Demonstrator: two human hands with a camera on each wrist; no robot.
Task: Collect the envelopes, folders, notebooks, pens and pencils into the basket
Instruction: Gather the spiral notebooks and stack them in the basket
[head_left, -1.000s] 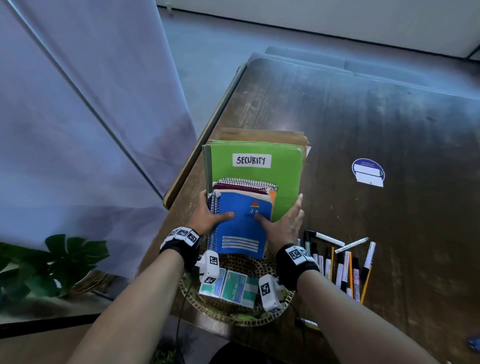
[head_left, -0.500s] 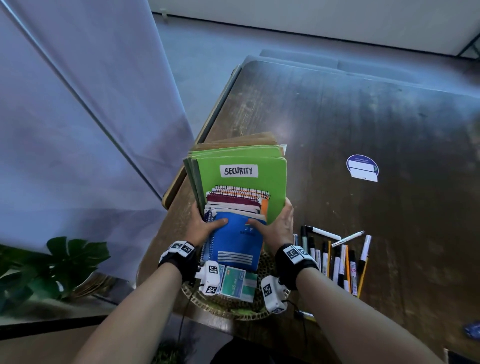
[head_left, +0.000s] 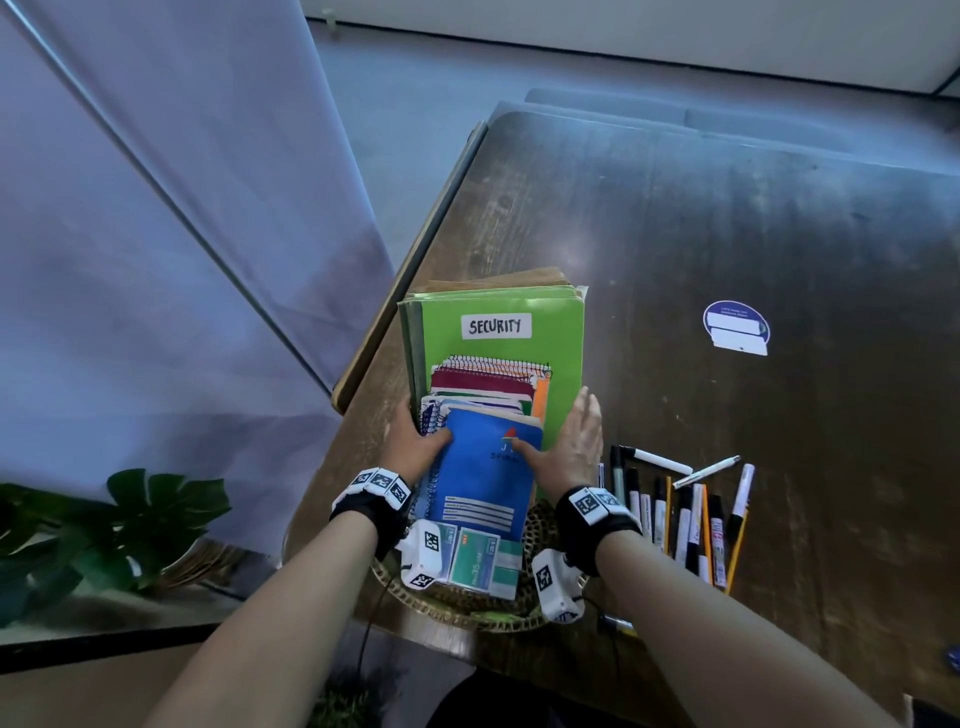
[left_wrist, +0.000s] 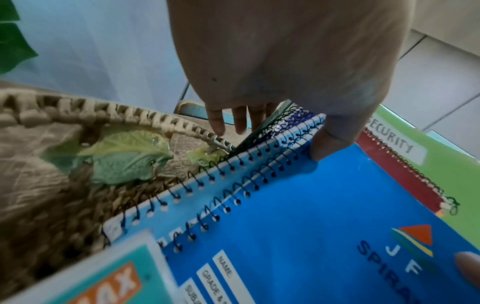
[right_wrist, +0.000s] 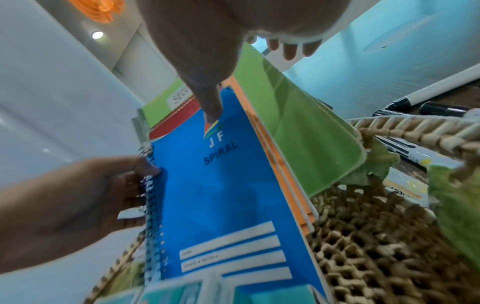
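Note:
A stack with a blue spiral notebook (head_left: 483, 483) on top, more notebooks, a green folder (head_left: 563, 353) labelled SECURITY and brown envelopes (head_left: 498, 280) at the back stands tilted. Its near end sits in the woven basket (head_left: 467, 610). My left hand (head_left: 410, 441) grips the stack's left edge, thumb on the blue cover (left_wrist: 311, 205), fingers behind. At the right edge my right hand (head_left: 571, 447) holds it, with the thumb on the cover (right_wrist: 221, 185) and the fingers behind the folder (right_wrist: 298, 133). Several pens and pencils (head_left: 685, 514) lie on the table to the right.
Teal boxes (head_left: 475, 561) lie in the basket's near part. A round blue sticker (head_left: 736, 328) is on the dark wooden table (head_left: 727, 208). A pale curtain (head_left: 182, 260) and a leafy plant (head_left: 104, 530) are off the table's left edge.
Both hands have drawn the stack toward me and tipped it up; its near end has sunk further into the basket.

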